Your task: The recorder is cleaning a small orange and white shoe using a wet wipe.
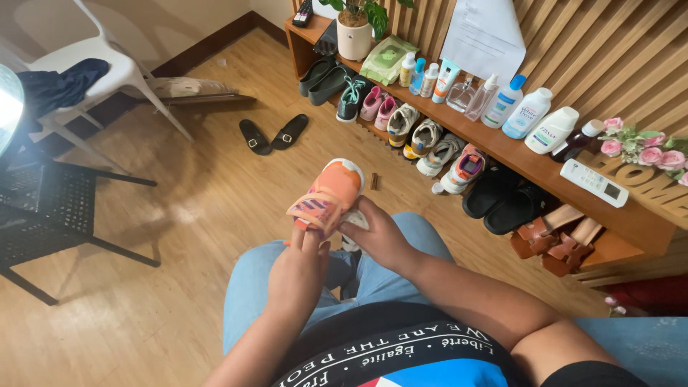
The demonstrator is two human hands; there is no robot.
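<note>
You're holding a small orange fabric kid's sneaker [328, 197] over your lap, toe pointing up-right toward the wooden shoe shelf [502, 154]. Left hand [297, 272] is gripping its strap, right hand [380, 236] its heel. White bottles [530, 111] are lining the shelf top.

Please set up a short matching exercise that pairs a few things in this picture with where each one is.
Things:
1. orange shoe
2. black sandals
3. white remote
4. dark cloth

Places:
A. on the white chair
B. on top of the wooden shelf
C. in the left hand and right hand
D. on the wooden floor

Pairs: 1-C, 2-D, 3-B, 4-A
</note>
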